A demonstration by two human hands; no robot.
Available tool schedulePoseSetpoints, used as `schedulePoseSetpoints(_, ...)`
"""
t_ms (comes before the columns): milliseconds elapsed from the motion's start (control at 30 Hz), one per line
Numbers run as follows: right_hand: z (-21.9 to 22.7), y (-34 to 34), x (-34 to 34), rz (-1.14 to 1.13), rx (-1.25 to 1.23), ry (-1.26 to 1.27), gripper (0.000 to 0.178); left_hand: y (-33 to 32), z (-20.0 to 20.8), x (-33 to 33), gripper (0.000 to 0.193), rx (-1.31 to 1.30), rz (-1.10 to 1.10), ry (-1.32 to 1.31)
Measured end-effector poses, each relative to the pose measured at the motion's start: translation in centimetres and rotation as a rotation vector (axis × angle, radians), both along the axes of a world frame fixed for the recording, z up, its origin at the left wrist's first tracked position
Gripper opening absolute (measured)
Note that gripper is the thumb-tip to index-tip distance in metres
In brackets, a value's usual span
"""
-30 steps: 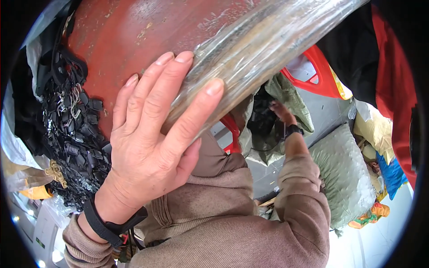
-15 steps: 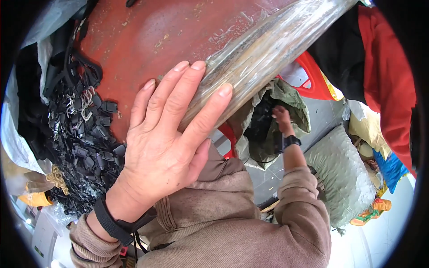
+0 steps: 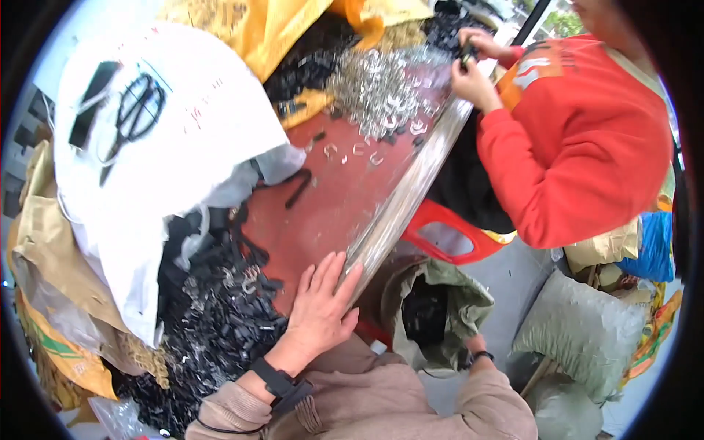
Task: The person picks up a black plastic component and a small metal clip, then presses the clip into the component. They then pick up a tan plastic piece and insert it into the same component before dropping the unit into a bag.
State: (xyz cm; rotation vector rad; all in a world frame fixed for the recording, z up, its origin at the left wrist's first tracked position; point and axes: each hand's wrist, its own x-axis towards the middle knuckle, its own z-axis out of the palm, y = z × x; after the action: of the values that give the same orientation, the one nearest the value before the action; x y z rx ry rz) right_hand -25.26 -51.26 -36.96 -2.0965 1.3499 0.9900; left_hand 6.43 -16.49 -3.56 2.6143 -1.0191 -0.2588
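My left hand (image 3: 315, 312) lies flat with its fingers spread on the plastic-wrapped edge (image 3: 392, 213) of the red table (image 3: 304, 227). Just left of it is a heap of small black plastic pieces (image 3: 227, 323). Down beside the table, my right hand (image 3: 476, 343) is at the right rim of an open grey-green woven sack (image 3: 477, 302); its fingers are mostly hidden there. Inside the sack are dark contents (image 3: 424, 312).
Across the table a person in red (image 3: 579, 132) handles a small dark piece near piled metal clips (image 3: 378, 92). A white bag (image 3: 176, 110) covers the left. A red plastic stool (image 3: 447, 231) and stuffed sack (image 3: 579, 330) stand to the right.
The view has tilted up, showing more of the table and the co-worker. My right hand has moved from over the sack's mouth to its rim. My left hand stays on the table edge.
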Motion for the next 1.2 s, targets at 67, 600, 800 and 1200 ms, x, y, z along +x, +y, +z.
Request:
schedulePoseSetpoints(67, 0.9, -4.4, -8.6, 0.098, -0.432, 0.024, 0.031, -1.8, 0.3, 0.4, 0.068, -0.113, -0.092, -0.039)
schedulePoseSetpoints(600, 19.7, 3.3, 17.4, 0.344, 0.621, -0.919, 0.032, 10.0, 2.7, -5.3, 0.051, -0.444, 0.088, 0.067)
schedulePoseSetpoints(800, 31.6, 14.1, 23.9, 0.567, 0.925, -0.769, 0.03, 21.5, 4.7, -11.1, 0.039, -0.646, 0.556, 0.124)
schedulePoseSetpoints(1200, 40.4, 32.3, 31.2, 1.388, 1.026, -0.559, 0.034, 31.7, 4.1, -11.6, 0.033, -0.211, 1.006, -0.393)
